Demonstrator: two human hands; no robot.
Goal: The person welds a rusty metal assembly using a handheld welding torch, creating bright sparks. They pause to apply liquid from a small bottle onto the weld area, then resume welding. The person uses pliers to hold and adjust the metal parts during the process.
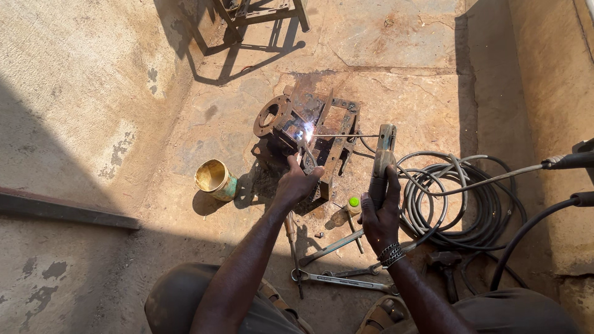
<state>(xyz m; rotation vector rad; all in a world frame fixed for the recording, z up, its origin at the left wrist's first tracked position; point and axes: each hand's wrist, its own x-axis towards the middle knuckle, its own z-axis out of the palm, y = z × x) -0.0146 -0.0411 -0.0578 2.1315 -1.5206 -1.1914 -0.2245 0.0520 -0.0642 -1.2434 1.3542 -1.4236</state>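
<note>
On the concrete floor point(402, 80), the right hand point(380, 213) grips a welding holder point(382, 162) whose rod point(346, 135) sparks against the rusty metal frame point(309, 133) that the left hand point(296, 182) steadies with pliers point(307, 158), near an open yellow-green tub point(215, 179).

We see metal frame assembly point(307, 139) on floor point(93, 93), centre. Our left hand point(296, 182) on its near edge; our right hand point(380, 213) right of it, gripping electrode holder point(382, 162). Welding rod point(346, 135) runs left from holder to frame. Cup point(215, 179) left of frame. Coiled cable point(461, 201) right of holder. Small bottle point(353, 206) between our hands. Wrenches point(343, 279) nearest us, below hands. Hammer point(444, 265) right of wrenches. Stand point(260, 15) behind frame.
</note>
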